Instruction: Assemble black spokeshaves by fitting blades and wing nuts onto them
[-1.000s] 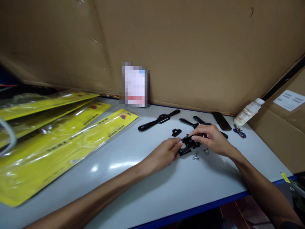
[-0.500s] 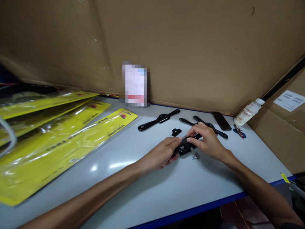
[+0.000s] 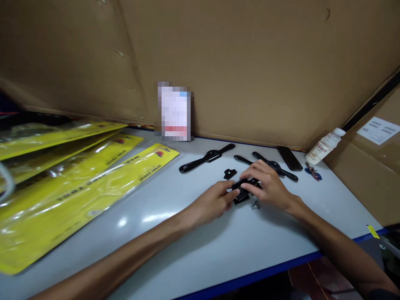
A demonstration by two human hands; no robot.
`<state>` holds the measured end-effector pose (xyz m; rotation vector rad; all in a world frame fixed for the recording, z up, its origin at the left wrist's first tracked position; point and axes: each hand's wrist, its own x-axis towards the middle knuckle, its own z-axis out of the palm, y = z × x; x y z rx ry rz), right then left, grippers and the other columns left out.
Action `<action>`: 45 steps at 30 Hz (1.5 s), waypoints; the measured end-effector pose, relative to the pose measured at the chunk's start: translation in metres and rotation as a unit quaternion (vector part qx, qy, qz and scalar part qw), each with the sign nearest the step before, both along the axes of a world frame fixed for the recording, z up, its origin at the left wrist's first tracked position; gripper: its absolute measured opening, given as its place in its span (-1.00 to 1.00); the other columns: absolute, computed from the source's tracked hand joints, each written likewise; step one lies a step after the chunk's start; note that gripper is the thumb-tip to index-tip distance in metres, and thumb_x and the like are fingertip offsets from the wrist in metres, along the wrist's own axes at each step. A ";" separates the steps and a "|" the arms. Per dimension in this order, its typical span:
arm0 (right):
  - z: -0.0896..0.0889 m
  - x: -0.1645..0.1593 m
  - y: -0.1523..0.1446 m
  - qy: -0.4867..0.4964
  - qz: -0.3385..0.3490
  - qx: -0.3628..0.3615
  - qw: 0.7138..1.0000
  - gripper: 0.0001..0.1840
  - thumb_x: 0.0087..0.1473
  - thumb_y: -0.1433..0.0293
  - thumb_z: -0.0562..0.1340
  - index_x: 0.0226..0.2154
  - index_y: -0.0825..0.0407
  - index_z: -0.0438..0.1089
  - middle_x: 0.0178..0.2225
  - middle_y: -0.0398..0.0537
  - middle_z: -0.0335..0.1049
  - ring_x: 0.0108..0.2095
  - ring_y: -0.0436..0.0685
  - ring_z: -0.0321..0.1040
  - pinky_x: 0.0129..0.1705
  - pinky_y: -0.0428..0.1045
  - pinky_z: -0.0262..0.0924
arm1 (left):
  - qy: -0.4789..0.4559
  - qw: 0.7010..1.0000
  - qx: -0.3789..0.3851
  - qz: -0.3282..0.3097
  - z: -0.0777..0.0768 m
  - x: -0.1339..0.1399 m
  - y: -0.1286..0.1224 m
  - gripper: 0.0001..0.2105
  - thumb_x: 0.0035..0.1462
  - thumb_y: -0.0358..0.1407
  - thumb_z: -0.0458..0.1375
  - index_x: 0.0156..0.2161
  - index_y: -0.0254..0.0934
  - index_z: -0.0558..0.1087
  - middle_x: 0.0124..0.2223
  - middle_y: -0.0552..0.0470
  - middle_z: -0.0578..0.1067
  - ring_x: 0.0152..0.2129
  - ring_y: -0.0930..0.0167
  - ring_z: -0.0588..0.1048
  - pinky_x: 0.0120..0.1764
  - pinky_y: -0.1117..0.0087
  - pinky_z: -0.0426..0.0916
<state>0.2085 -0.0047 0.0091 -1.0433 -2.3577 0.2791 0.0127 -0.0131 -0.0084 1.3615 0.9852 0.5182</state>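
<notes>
My left hand (image 3: 217, 198) grips a black spokeshave (image 3: 242, 198) just above the table, with its thumb pressed on the metal plate in the middle. From the other side my right hand (image 3: 270, 181) is closed on the same spokeshave, fingertips at its centre. The fingers cover much of the tool. Close below the right fingers lies a small silver screw (image 3: 255, 205). A small black shaped plate (image 3: 230, 173) rests just behind the hands. Another black spokeshave body (image 3: 208, 157) lies behind to the left, and more black spokeshave bodies (image 3: 276, 166) lie crossed behind my right hand.
Yellow-backed clear blister packs (image 3: 118, 187) are stacked at the left. A phone (image 3: 290, 158), a white bottle (image 3: 325, 146) and a small bundle with a blue disc (image 3: 313, 171) sit at the right. A blurred card (image 3: 175, 112) leans against the cardboard wall (image 3: 243, 75).
My left thumb has moved from the spokeshave's side onto its middle plate. My right fingers have shifted slightly left and up over the tool. The camera view has moved a little.
</notes>
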 end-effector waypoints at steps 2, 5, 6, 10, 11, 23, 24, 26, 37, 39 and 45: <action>-0.001 0.000 0.000 0.001 0.031 0.024 0.999 -0.90 0.21 0.42 0.25 -0.20 -0.04 0.46 -0.23 -0.04 0.41 -0.18 0.14 0.28 -0.08 0.11 0.19 | 0.009 1.000 -0.005 0.003 0.000 0.000 0.000 -0.83 0.16 -0.16 0.10 -0.34 -0.21 0.33 -0.68 0.27 0.20 -0.80 0.53 0.08 -0.72 0.53 -0.05; 0.000 -0.001 0.000 0.007 0.039 0.017 0.999 -0.94 0.21 0.44 0.25 -0.27 -0.02 0.45 -0.26 -0.05 0.39 -0.19 0.13 0.29 -0.08 0.11 0.20 | 0.016 1.000 -0.012 -0.010 0.002 0.001 -0.001 -0.83 0.13 -0.15 0.14 -0.30 -0.21 0.35 -0.67 0.28 0.20 -0.79 0.53 0.07 -0.71 0.52 -0.06; 0.001 -0.001 -0.001 0.006 0.036 0.011 0.999 -0.95 0.20 0.45 0.26 -0.30 -0.01 0.43 -0.27 -0.06 0.39 -0.20 0.13 0.28 -0.07 0.11 0.19 | 0.013 1.000 -0.011 -0.015 0.004 0.001 -0.001 -0.84 0.12 -0.16 0.16 -0.31 -0.21 0.35 -0.67 0.28 0.21 -0.79 0.53 0.08 -0.70 0.52 -0.06; 0.004 -0.002 -0.002 0.019 0.011 0.011 1.000 -0.90 0.19 0.45 0.23 -0.38 0.00 0.35 -0.32 -0.08 0.40 -0.24 0.13 0.25 -0.06 0.13 0.18 | 0.017 1.000 -0.009 -0.005 0.007 0.001 -0.002 -0.84 0.10 -0.18 0.15 -0.38 -0.20 0.31 -0.67 0.26 0.21 -0.79 0.53 0.08 -0.69 0.51 -0.06; 0.005 -0.002 -0.002 0.035 -0.007 0.014 0.999 -0.89 0.20 0.44 0.22 -0.38 -0.01 0.34 -0.34 -0.08 0.39 -0.26 0.13 0.25 -0.09 0.12 0.18 | 0.025 1.000 -0.015 0.000 0.007 0.001 -0.002 -0.83 0.11 -0.16 0.14 -0.39 -0.18 0.29 -0.67 0.26 0.20 -0.80 0.53 0.08 -0.70 0.51 -0.07; 0.023 0.001 -0.002 0.318 -0.076 -0.270 0.906 -0.75 0.05 0.33 0.30 -0.16 -0.03 0.42 -0.39 -0.19 0.25 -0.45 0.00 0.31 -0.40 -0.01 0.34 | 0.032 0.999 -0.029 -0.020 0.001 -0.003 0.004 -0.76 0.28 -0.14 -0.03 -0.39 -0.17 0.15 -0.62 0.26 0.18 -0.77 0.55 0.08 -0.74 0.56 -0.05; 0.023 0.001 -0.002 0.322 -0.080 -0.269 0.904 -0.78 0.03 0.32 0.33 -0.23 -0.01 0.41 -0.41 -0.19 0.27 -0.45 0.00 0.31 -0.41 -0.02 0.33 | 0.027 0.999 -0.029 -0.017 0.000 -0.003 0.004 -0.75 0.30 -0.14 -0.04 -0.40 -0.17 0.14 -0.62 0.26 0.17 -0.77 0.56 0.08 -0.74 0.56 -0.05; 0.021 0.001 -0.001 0.317 -0.099 -0.246 0.910 -0.79 -0.02 0.32 0.37 -0.32 0.01 0.38 -0.44 -0.19 0.30 -0.45 0.00 0.29 -0.44 -0.04 0.27 | 0.021 0.999 -0.032 -0.016 -0.001 -0.004 0.004 -0.73 0.31 -0.14 -0.05 -0.42 -0.17 0.12 -0.63 0.26 0.17 -0.77 0.57 0.06 -0.74 0.55 -0.04; 0.007 -0.011 -0.008 0.186 -0.096 -0.122 0.970 -0.95 0.01 0.44 0.34 -0.38 0.00 0.48 -0.40 -0.15 0.42 -0.30 0.08 0.32 -0.22 0.02 0.17 | 0.040 0.998 -0.046 -0.024 0.003 -0.003 0.004 -0.73 0.36 -0.22 -0.14 -0.42 -0.18 0.14 -0.65 0.25 0.19 -0.78 0.56 0.08 -0.72 0.53 -0.04; 0.003 -0.011 -0.007 0.154 -0.084 -0.118 0.977 -0.93 0.02 0.48 0.34 -0.38 -0.01 0.49 -0.39 -0.15 0.42 -0.29 0.08 0.31 -0.20 0.02 0.18 | 0.037 0.998 -0.048 -0.021 0.004 -0.003 0.003 -0.74 0.36 -0.23 -0.15 -0.41 -0.19 0.16 -0.64 0.25 0.20 -0.77 0.56 0.09 -0.72 0.53 -0.04; 0.000 -0.010 -0.004 0.073 -0.103 -0.040 0.991 -0.88 0.04 0.48 0.35 -0.43 -0.02 0.41 -0.39 -0.14 0.41 -0.25 0.13 0.28 -0.13 0.08 0.16 | 0.028 0.998 -0.049 -0.007 0.006 -0.003 0.002 -0.72 0.34 -0.22 -0.15 -0.44 -0.20 0.15 -0.65 0.24 0.20 -0.78 0.57 0.08 -0.72 0.53 -0.05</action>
